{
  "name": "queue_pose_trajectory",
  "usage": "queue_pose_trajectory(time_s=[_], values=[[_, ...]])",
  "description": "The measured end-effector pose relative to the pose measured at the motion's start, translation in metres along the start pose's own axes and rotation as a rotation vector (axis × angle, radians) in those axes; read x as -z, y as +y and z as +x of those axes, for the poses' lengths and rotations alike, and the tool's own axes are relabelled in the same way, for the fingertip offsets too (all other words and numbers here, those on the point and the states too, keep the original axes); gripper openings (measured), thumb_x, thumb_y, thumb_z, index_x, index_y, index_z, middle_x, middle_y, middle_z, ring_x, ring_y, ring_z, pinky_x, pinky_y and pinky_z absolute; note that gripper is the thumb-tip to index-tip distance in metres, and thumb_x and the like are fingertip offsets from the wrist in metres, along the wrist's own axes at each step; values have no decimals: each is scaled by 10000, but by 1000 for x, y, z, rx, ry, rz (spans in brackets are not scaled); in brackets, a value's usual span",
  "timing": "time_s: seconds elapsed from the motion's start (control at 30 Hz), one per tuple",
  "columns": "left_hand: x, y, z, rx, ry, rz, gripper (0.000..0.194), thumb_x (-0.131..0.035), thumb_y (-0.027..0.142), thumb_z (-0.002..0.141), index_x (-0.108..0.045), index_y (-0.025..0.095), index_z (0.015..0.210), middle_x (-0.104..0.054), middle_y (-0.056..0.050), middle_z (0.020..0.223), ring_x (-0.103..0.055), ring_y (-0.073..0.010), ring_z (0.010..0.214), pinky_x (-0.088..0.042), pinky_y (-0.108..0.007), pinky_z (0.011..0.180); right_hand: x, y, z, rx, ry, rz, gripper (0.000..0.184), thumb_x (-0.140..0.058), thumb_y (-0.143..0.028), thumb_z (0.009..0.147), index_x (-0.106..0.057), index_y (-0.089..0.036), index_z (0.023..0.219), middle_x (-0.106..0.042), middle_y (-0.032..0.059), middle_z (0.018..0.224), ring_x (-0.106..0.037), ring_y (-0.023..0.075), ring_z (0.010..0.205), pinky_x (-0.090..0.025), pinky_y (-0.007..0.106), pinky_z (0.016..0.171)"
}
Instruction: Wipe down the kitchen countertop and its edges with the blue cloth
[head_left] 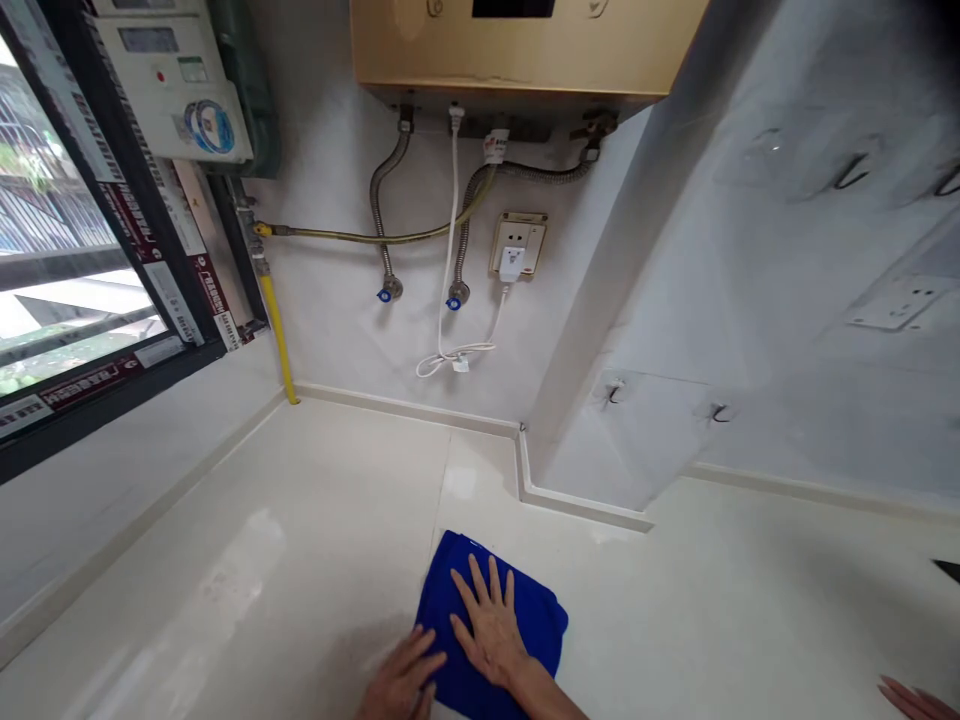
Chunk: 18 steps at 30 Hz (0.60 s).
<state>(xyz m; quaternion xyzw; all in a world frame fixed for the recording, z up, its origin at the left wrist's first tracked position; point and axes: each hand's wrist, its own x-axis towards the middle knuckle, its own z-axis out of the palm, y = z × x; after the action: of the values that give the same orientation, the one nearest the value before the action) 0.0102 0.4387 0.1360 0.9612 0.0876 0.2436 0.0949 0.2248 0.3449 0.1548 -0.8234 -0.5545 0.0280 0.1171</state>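
Note:
A folded blue cloth (525, 610) lies on the white countertop (300, 560) near the front edge. My right hand (487, 625) rests flat on top of the cloth, fingers spread and pointing toward the wall. Beside it, my left hand (401, 685) lies at the cloth's lower left edge, its fingertips touching the fabric. Neither hand is closed around the cloth.
The counter runs into a corner with a raised back lip (570, 500). A gold water heater (525, 45) hangs above, with hoses, a yellow gas pipe (277, 335) and a plugged socket (516, 245). A window (67, 290) is left. Another hand's fingertips (915, 697) show at lower right.

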Motion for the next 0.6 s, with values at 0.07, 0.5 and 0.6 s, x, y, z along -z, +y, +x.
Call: queue_pose_trajectory(time_s=[0.07, 0.5, 0.6], values=[[17, -18, 3, 118, 33, 84, 432, -474, 251, 936, -520, 318, 1361, -584, -35, 1404, -509, -181, 1340, -548, -324, 1038, 1, -3, -7, 34, -2, -43, 629, -358, -550, 975, -155, -376, 1544, -92, 51, 1635, -97, 419, 1492, -193, 732, 1147], [-73, -94, -29, 286, 395, 163, 577, -262, 118, 935, -315, 246, 1494, -301, -36, 1599, 39, -160, 1525, -4, -573, 1277, -3, 140, -165, -143, 99, -377, 721, -430, -427, 952, -34, -337, 1549, -185, 86, 1607, -297, 403, 1436, -392, 683, 1076], [-59, -86, -21, 310, 434, 254, 607, -279, 144, 943, -197, 267, 1532, -278, -43, 1609, -5, -184, 1533, -33, -591, 1273, -14, 127, -141, -127, 132, -370, 814, -464, -328, 903, 24, -299, 1554, -103, 107, 1617, -245, 424, 1447, -368, 711, 1074]])
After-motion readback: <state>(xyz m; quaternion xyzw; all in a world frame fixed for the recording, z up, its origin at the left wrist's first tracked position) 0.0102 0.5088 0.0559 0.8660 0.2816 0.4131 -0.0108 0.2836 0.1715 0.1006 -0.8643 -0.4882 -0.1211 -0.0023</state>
